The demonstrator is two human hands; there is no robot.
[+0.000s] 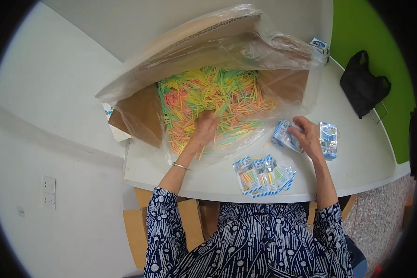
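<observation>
A large cardboard box lined with clear plastic holds a heap of thin pastel sticks [236,88] in yellow, green, pink and orange. My left hand [205,127] reaches over the near side into the heap, its fingers curled around a few sticks; the fingertips are partly hidden. At the box's right front corner, my right hand [306,135] grips a small blue-and-white plastic packet [285,134] between thumb and fingers. Several clear packets [264,176] with blue striped ends lie overlapping near the table's front edge, coloured sticks inside them. Beside my right hand lies a stack of blue-and-white packets [328,138].
The box's raised flap [190,51] stands at the back, under loose plastic. A black bag [363,83] lies at the far right of the white table [361,157], and a small blue-and-white box [319,46] stands behind. Opened cardboard [134,231] sits below the front edge.
</observation>
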